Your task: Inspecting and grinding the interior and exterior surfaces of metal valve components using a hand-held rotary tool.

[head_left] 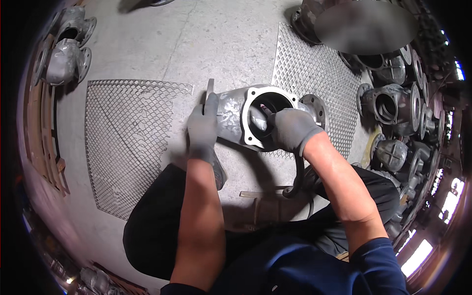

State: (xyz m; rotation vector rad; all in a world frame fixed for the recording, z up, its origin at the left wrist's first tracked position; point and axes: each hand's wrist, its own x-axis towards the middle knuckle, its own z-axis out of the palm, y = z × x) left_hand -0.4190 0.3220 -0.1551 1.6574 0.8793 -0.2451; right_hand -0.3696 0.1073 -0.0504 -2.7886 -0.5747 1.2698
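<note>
A grey cast-metal valve body (231, 114) lies on its side in front of me, its round opening with a pale bolt-holed rim (247, 125) facing up. My left hand (202, 129), in a grey glove, grips the flange (211, 87) at its left end. At the opening's right edge, my gloved right hand (294, 129) is closed round a hand tool. Most of that tool is hidden by the glove; a thin part with a pinkish mark (265, 108) reaches into the bore. A thick dark hose (299, 172) hangs below this hand. Another flange (317, 110) shows at the right end.
Diamond-mesh metal sheets lie on the concrete floor, one at left (128, 142) and one behind right (314, 64). Similar castings (391, 105) crowd the right side; more (64, 61) stand at far left by wooden slats (47, 132). A flat bar (260, 193) lies near my legs.
</note>
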